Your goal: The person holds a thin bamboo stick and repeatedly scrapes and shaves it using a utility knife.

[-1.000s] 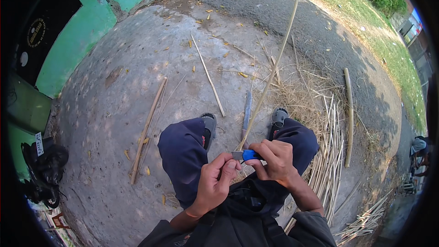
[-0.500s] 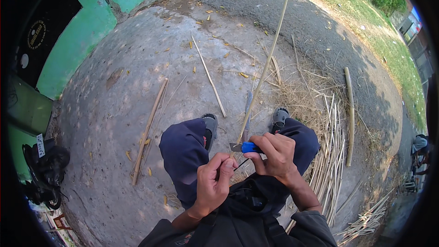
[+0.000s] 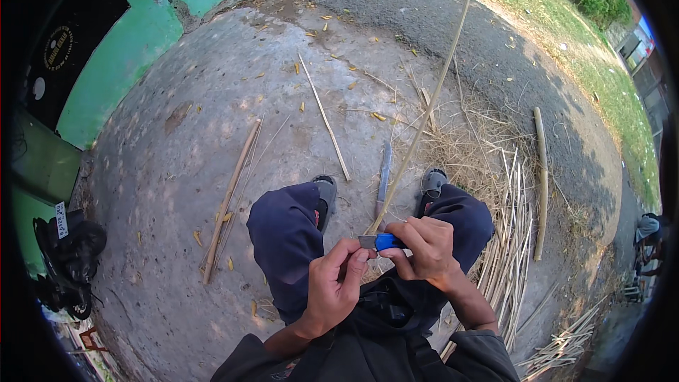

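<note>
My left hand (image 3: 334, 281) is closed in a pinch around the near end of a long, thin bamboo strip (image 3: 447, 64). The strip slants up and away to the right, past the top of the view. My right hand (image 3: 428, 251) grips a blue utility knife (image 3: 388, 242) whose short blade lies against the strip just beyond my left fingertips. The strip's very end is hidden by my fingers. On the ground between my feet, a machete (image 3: 385, 170) lies with its blade pointing away and its handle toward me.
A pile of split strips (image 3: 511, 240) lies right of my right knee, with shavings (image 3: 453, 148) ahead of it. Bamboo poles lie at right (image 3: 541, 184) and left (image 3: 232, 201). A loose strip (image 3: 324, 117) lies ahead. A motorcycle (image 3: 67, 262) stands left; a person (image 3: 647, 233) is far right.
The strip's far end has swung to the right. The knife's blade has turned and, with my right hand, come slightly lower, closer to my left fingertips.
</note>
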`<state>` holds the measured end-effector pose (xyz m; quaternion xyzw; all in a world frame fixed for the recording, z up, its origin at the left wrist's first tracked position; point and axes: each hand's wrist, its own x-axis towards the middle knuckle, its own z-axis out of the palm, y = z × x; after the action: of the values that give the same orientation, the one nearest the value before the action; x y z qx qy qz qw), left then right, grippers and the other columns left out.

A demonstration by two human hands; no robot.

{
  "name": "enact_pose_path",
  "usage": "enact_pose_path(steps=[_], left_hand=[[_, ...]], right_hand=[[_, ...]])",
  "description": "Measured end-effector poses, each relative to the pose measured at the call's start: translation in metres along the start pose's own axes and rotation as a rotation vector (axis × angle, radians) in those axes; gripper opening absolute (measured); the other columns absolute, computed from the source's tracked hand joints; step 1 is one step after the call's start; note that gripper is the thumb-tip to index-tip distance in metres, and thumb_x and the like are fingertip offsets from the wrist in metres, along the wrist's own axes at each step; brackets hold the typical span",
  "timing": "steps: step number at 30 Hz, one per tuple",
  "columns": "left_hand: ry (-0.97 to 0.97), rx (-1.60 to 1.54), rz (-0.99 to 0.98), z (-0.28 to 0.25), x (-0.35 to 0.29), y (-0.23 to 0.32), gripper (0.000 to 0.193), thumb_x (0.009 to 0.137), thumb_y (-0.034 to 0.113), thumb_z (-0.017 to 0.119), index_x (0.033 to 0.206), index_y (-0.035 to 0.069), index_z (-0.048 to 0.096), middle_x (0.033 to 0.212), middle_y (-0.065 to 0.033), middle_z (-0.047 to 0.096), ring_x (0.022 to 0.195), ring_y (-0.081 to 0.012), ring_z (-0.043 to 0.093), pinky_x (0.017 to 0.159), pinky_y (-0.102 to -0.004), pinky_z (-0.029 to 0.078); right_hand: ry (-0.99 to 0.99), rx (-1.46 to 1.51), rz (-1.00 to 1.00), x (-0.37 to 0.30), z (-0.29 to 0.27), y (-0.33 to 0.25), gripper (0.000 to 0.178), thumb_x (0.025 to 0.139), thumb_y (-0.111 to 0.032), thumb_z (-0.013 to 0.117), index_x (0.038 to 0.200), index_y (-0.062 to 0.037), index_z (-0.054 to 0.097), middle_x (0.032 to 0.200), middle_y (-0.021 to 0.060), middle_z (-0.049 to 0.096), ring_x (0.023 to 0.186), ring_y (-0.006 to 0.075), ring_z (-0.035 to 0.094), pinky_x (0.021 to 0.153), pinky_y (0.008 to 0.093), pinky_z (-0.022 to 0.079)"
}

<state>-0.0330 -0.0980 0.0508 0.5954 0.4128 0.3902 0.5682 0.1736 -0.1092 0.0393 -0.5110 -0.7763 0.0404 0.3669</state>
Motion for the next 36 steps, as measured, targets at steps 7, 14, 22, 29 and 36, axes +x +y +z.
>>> enact_pose_path(steps=[7,14,22,29,36], left_hand=[[-0.001,0.118,0.065,-0.001,-0.002,-0.002,0.008,0.105,0.006,0.062,0.102,0.000,0.066,0.072,-0.0063,0.064,0.059,-0.0075,0.054,0.053,-0.0262,0.041],[0.094,0.194,0.158,0.004,-0.002,0.001,0.014,0.107,0.005,0.060,0.099,-0.004,0.066,0.071,-0.0016,0.060,0.062,-0.0035,0.050,0.055,-0.0227,0.039],[0.082,0.269,0.172,0.004,-0.002,0.009,0.009,0.105,0.003,0.062,0.099,-0.002,0.068,0.070,-0.0046,0.063,0.060,-0.0053,0.055,0.054,-0.0243,0.042],[0.061,0.260,0.174,0.006,-0.003,-0.002,0.008,0.105,0.001,0.062,0.101,-0.004,0.068,0.078,-0.0063,0.068,0.068,-0.0052,0.061,0.058,-0.0228,0.046],[0.083,0.140,0.087,0.002,0.002,0.001,0.009,0.106,0.002,0.061,0.103,-0.005,0.066,0.081,-0.0029,0.064,0.068,-0.0029,0.055,0.059,-0.0210,0.045]], right_hand=[[0.073,0.023,0.038,0.006,-0.002,0.007,0.035,0.083,-0.032,0.084,0.100,-0.0049,0.070,0.079,0.0056,0.066,0.061,0.0229,0.065,0.055,0.0344,0.048],[0.147,-0.014,0.047,0.008,0.000,0.008,0.034,0.084,-0.035,0.084,0.097,-0.0055,0.071,0.077,0.0052,0.066,0.060,0.0230,0.065,0.054,0.0343,0.048],[0.393,-0.014,0.161,0.015,0.003,0.022,0.026,0.094,-0.026,0.078,0.101,-0.0025,0.070,0.074,0.0091,0.063,0.055,0.0242,0.059,0.053,0.0336,0.045],[0.509,0.299,0.353,-0.003,-0.011,0.033,0.057,0.103,-0.052,0.054,0.100,0.0036,0.066,0.076,0.0098,0.064,0.059,0.0195,0.057,0.057,0.0313,0.043],[0.146,0.180,0.066,-0.012,0.018,0.015,0.040,0.089,-0.043,0.079,0.098,-0.0048,0.070,0.071,0.0046,0.059,0.054,0.0235,0.056,0.053,0.0352,0.042]])
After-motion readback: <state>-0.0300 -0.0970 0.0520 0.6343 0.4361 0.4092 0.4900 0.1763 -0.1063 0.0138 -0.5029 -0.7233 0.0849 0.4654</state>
